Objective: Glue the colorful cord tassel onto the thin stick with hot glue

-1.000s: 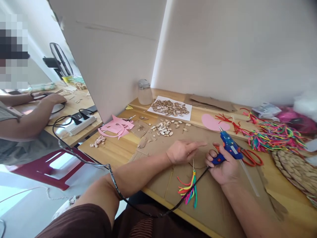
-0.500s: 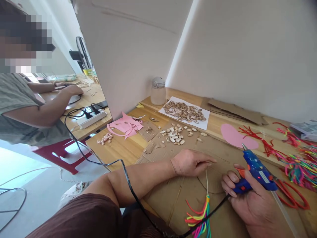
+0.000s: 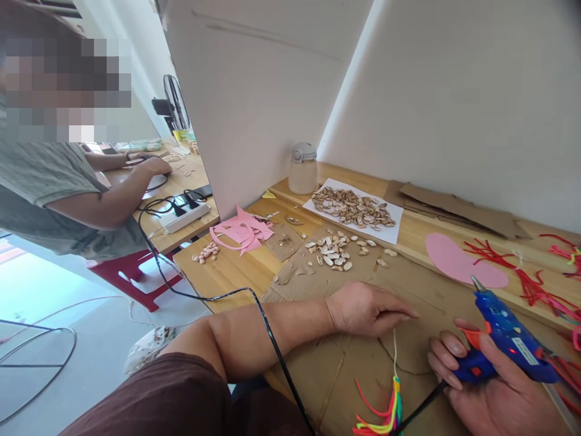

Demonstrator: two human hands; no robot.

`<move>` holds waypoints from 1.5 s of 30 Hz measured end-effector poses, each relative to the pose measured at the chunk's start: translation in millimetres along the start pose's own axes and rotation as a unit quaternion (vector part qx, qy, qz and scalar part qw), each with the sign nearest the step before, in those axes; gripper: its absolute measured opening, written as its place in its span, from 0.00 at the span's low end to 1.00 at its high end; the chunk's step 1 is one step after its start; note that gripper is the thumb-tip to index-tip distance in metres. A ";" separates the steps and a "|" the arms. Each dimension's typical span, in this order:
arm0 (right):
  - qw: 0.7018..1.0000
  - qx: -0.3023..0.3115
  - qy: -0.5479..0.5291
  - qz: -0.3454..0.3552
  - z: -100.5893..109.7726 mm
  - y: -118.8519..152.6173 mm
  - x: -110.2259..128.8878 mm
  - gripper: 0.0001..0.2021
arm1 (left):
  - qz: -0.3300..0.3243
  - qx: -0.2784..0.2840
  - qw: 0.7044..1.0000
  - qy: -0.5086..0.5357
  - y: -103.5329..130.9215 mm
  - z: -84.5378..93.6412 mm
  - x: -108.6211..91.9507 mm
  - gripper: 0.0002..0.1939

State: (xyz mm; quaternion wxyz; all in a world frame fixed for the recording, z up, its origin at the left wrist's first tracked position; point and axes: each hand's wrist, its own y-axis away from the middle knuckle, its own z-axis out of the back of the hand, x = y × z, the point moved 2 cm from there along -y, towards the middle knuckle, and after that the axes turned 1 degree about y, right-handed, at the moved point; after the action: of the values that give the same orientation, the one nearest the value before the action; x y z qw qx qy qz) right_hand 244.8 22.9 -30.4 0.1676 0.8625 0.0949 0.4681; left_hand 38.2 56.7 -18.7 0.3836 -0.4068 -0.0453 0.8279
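My left hand (image 3: 370, 309) hovers low over the brown cardboard (image 3: 333, 363), fingertips pinched together. From beneath its fingers runs the pale string of a multicoloured tassel (image 3: 381, 418), whose yellow, pink, red and green strands trail toward me. Whatever else the pinch may hold is hidden. In my right hand (image 3: 494, 381) is a blue hot glue gun (image 3: 511, 336) with an orange trigger, its red light on. The metal nozzle points up and away, and a clear glue stick comes out of its back. The gun's black cord crosses over the tassel and my left forearm.
Open peanut shells (image 3: 334, 249) lie beyond my left hand, with more on white paper (image 3: 324, 188). Nearby are pink paper scraps (image 3: 245, 233), shelled peanuts (image 3: 206, 252), a pink paper shape (image 3: 458, 260), red yarn (image 3: 531, 287) and a jar (image 3: 303, 169). Another person (image 3: 86, 181) works at the left.
The view has turned left, so everything sits farther right in the picture. Both hands keep their holds, and the scissors and bright yarn at the right are now mostly out of view.
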 end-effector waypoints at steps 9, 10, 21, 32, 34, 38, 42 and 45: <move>1.000 0.000 0.006 -0.006 -13.6 6.9 2.4 0.18 | -0.016 -0.015 1.000 0.019 1.1 -0.2 -3.1 0.15; 1.000 -0.001 0.007 -0.006 -14.1 7.1 2.8 0.18 | -0.018 -0.017 0.999 0.021 1.1 -0.6 -3.4 0.15; 1.000 0.010 -0.011 0.008 -9.8 5.2 0.9 0.12 | 0.009 -0.004 1.000 0.023 0.8 -3.4 -2.9 0.15; 0.996 0.066 -0.043 0.039 -11.1 7.2 -3.6 0.12 | -0.003 -0.033 0.996 0.081 4.2 -8.0 -0.4 0.16; 0.996 0.070 -0.047 0.039 -12.2 7.7 -4.9 0.11 | 0.023 -0.041 0.994 0.102 4.5 -8.2 -0.3 0.15; 0.994 0.081 -0.054 0.047 -13.8 8.6 -6.7 0.11 | 0.041 -0.067 0.987 0.139 4.6 -7.7 -0.8 0.15; 0.993 0.085 -0.059 0.049 -13.3 7.7 -8.1 0.11 | 0.051 -0.071 0.984 0.155 4.4 -6.9 -0.8 0.15; 0.993 0.083 -0.060 0.052 -13.6 7.1 -8.9 0.11 | 0.050 -0.072 0.983 0.159 4.9 -6.2 -1.4 0.14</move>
State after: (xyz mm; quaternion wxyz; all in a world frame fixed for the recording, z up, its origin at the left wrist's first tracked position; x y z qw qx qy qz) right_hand 228.7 16.1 -27.7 0.0758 0.9038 0.0779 0.4139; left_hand 40.2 50.8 -23.8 0.3141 -0.5615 -0.0225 0.7652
